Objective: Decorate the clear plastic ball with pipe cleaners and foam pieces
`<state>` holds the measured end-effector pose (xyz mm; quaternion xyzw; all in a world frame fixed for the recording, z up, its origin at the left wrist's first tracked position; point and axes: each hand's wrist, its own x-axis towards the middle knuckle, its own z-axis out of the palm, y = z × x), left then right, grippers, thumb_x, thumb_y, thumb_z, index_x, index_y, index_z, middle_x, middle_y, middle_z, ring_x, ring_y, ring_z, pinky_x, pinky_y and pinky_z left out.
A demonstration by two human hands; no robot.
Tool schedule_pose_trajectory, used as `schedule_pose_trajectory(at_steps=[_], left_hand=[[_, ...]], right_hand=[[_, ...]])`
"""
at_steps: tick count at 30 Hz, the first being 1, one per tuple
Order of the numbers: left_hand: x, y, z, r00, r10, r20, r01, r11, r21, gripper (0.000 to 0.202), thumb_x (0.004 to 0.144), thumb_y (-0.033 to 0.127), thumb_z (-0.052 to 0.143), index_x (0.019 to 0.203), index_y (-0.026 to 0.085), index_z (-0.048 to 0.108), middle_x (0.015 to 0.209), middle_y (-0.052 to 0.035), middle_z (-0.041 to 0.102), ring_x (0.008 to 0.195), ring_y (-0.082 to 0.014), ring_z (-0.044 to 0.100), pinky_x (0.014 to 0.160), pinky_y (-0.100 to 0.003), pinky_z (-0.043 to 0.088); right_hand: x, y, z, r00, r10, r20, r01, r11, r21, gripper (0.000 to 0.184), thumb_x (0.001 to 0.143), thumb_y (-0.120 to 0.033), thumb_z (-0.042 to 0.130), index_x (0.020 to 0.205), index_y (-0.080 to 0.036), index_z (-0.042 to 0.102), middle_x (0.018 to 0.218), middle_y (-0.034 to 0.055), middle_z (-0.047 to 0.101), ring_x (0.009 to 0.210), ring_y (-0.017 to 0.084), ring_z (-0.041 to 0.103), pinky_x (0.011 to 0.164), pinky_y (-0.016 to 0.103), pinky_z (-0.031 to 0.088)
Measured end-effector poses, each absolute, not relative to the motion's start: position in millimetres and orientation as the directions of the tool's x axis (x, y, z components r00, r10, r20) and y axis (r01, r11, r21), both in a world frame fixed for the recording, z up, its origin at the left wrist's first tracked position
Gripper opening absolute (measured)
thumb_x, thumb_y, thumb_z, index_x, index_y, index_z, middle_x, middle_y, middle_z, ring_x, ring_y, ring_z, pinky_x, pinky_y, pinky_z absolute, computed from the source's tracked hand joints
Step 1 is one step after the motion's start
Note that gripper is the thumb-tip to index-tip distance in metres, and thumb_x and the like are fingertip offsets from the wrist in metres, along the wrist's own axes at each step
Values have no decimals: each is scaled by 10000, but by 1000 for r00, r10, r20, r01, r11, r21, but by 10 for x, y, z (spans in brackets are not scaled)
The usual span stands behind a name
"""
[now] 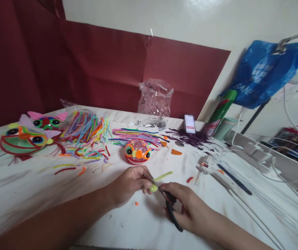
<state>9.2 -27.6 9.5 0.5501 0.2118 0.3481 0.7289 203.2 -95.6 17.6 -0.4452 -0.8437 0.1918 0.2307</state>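
My left hand [136,182] pinches a small coil of yellow-green pipe cleaner [153,188], and a straight end of it [164,175] sticks out to the upper right. In my right hand [186,205] is a pair of scissors with black handles [174,217]. Their blades lie against the pipe cleaner beside my left fingertips; whether they have cut through I cannot tell. Just beyond my hands sits a small round craft head [137,152] with black eyes, an orange nose and red trim. An orange scrap [136,203] lies below my left hand.
Two larger craft heads, a green-mouthed one [21,144] and a pink-eared one [47,121], stand at left. Several coloured pipe cleaners [86,125] are piled near them. A glue gun [204,165], clear sticks [263,191], cables and a dark purple bundle [190,138] occupy the right.
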Motion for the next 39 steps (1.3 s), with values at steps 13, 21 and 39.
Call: schedule_pose_trajectory(at_steps=[13,21,39], left_hand=[[122,-286,92,625,777,73,-292,146,945,143,606,219,684,639,124,582,555,13,579,504,-79,484,539,-223,330],[107,-230,59,580,805,121,-213,7,977,167,676,277,660,662,136,573,539,19,559,546,-101,503,598,-250,371],[78,-267,204,312,928,201,2,-212,977,122,719,267,572,667,156,570,521,17,594,552,-115,543,593,-241,427]], right_hand=[[2033,-953,-48,-488,748,451,658,654,-373,117,848,-243,444,845,-164,531,593,-7,489,512,111,417,493,212,345],[2417,-593,70,-146,922,358,823,314,-474,211,798,-315,520,962,-182,543,620,-7,583,519,127,510,508,213,394],[2574,-207,349,-117,965,234,861,216,-461,222,792,-241,487,895,-165,668,810,69,681,701,176,609,627,258,447]])
